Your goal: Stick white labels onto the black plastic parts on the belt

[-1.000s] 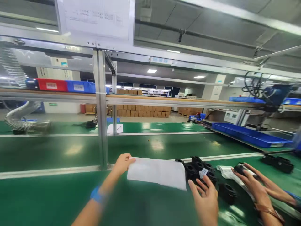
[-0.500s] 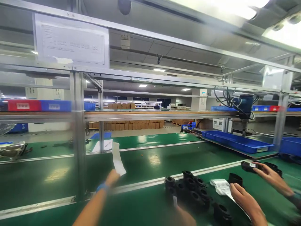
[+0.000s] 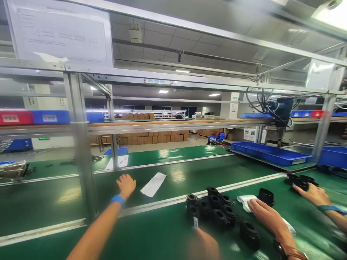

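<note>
- Paper (image 3: 153, 184) lies on the green bench (image 3: 151, 233), past the white rail (image 3: 244, 185), with a small gap between it and the left hand (image 3: 126, 186)
- Left hand reaches out over the bench with its back up and its fingers spread; I cannot tell if it touches the bench
- Blue band (image 3: 118, 199) goes round the left wrist
- Right hand (image 3: 204, 243) is low down and very blurry, and pinches a little white label (image 3: 195, 221), which sticks up from its tips
- Black parts (image 3: 217, 209) stand in a bunch just past the right hand, and some of them have round holes in the top
- One more part (image 3: 249, 234) stands to the right, near the bunch
- Another person's near hand (image 3: 265, 213) is on a white strip (image 3: 244, 201), with a black ring (image 3: 266, 196) right beside it
- That person's far hand (image 3: 313, 194) has its fingers on a ring too, over at the right
- Orange speck (image 3: 165, 171) sits just past the paper
- Metal post (image 3: 77, 144) stands to the left of the left hand
- Blue tray (image 3: 271, 156) lies farther back on the right
- Red bin (image 3: 15, 117) and blue bin (image 3: 51, 117) sit side by side on the shelf (image 3: 162, 125)
- Brown boxes (image 3: 154, 138) stand in rows far behind
</note>
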Motion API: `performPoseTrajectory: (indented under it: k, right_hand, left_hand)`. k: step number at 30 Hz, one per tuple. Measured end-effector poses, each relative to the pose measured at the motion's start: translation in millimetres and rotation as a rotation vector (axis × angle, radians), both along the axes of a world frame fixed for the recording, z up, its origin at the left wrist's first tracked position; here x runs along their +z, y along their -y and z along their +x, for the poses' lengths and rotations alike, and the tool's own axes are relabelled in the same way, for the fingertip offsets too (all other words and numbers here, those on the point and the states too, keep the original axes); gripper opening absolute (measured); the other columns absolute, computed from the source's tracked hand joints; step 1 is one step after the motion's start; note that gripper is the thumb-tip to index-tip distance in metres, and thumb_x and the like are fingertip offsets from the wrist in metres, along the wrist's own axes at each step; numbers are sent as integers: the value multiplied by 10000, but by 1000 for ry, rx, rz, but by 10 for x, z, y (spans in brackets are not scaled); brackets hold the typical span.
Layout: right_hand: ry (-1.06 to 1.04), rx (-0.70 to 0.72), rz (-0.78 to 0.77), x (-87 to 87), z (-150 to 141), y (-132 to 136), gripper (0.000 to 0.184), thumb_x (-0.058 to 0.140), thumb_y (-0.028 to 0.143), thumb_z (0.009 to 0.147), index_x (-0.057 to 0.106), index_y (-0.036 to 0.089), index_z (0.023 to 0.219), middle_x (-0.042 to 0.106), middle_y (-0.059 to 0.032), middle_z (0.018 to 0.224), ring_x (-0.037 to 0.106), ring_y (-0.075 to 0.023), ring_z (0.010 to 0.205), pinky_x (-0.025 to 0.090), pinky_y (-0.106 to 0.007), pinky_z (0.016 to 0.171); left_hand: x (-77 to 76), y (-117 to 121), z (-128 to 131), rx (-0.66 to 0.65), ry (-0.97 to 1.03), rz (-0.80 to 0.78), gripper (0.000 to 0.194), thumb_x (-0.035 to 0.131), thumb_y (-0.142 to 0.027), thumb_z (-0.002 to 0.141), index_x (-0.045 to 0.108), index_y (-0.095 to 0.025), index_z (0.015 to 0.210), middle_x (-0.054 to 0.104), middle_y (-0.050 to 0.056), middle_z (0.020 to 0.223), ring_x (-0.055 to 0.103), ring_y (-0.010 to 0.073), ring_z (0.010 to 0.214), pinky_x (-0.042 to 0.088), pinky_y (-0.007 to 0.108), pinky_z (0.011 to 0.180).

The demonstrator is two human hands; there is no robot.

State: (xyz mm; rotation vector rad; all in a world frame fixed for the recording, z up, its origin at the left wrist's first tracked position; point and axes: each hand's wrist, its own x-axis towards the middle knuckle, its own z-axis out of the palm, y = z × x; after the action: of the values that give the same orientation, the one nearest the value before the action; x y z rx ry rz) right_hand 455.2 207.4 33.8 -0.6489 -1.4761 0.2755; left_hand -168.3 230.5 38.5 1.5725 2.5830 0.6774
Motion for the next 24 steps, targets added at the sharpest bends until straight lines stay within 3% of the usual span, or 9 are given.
performPoseTrajectory:
  k: [3, 6, 11, 15, 17, 19, 22, 24]
  right_hand:
    - [5, 28, 15, 66, -101, 89, 89, 602, 307, 825, 683, 304, 787, 580, -31, 754, 567, -270, 774, 546, -434, 621]
    - [2, 59, 11, 151, -214, 172, 108, 570, 296, 858, 669, 309, 817, 579, -35, 774, 566, -275, 833, 540, -430, 645]
    - [12, 92, -37, 275, -388, 271, 134, 561, 337, 921, 647, 300, 827, 572, -44, 785, 576, -268, 863, 540, -386, 612]
    - [10, 62, -73, 369, -393, 285, 218, 588, 419, 969, 632, 213, 1026, 616, -49, 928, 598, -193, 787, 550, -319, 631]
    - [12, 37, -78, 483, -280, 241, 228, 574, 416, 993, 625, 203, 1057, 629, -55, 967, 593, -162, 745, 544, -284, 614]
    - [30, 20, -78, 617, -127, 192, 221, 574, 404, 1001, 639, 200, 947, 626, -24, 856, 564, -134, 643, 509, -237, 541]
    - [66, 18, -98, 729, 14, 169, 334, 614, 404, 982, 601, 166, 749, 520, 46, 622, 453, -83, 473, 411, -182, 433]
    - [67, 18, -133, 711, -11, 195, 337, 616, 407, 980, 607, 162, 749, 509, 51, 604, 445, -80, 460, 412, -181, 428]
  left_hand:
    - [-46, -64, 181, -101, -146, 108, 582, 558, -386, 943, 364, -190, 1455, 256, 132, 1566, 238, 354, 1431, 201, 610, 1156]
    - [-186, -212, 470, -258, -197, 83, 639, 564, -416, 935, 325, -198, 1485, 227, 125, 1588, 182, 345, 1458, 135, 597, 1179]
    - [-482, -497, 887, -458, -165, -46, 605, 542, -458, 944, 362, -220, 1470, 250, 112, 1585, 234, 344, 1444, 173, 612, 1167]
    - [-631, -664, 1043, -534, -150, -127, 577, 529, -439, 956, 377, -204, 1461, 273, 129, 1572, 259, 352, 1434, 209, 621, 1153]
    - [-654, -764, 1051, -595, -162, -143, 592, 546, -404, 953, 356, -198, 1474, 245, 135, 1584, 231, 354, 1446, 186, 617, 1163]
    - [-646, -888, 1031, -700, -177, -151, 599, 587, -369, 935, 371, -198, 1468, 253, 126, 1585, 226, 337, 1452, 154, 595, 1181]
    - [-600, -1083, 1007, -817, -170, -176, 498, 625, -331, 916, 493, -185, 1373, 428, 113, 1486, 367, 308, 1385, 218, 579, 1166]
    - [-572, -1183, 1014, -827, -144, -188, 373, 634, -326, 911, 587, -161, 1242, 550, 103, 1355, 485, 287, 1281, 318, 564, 1115]
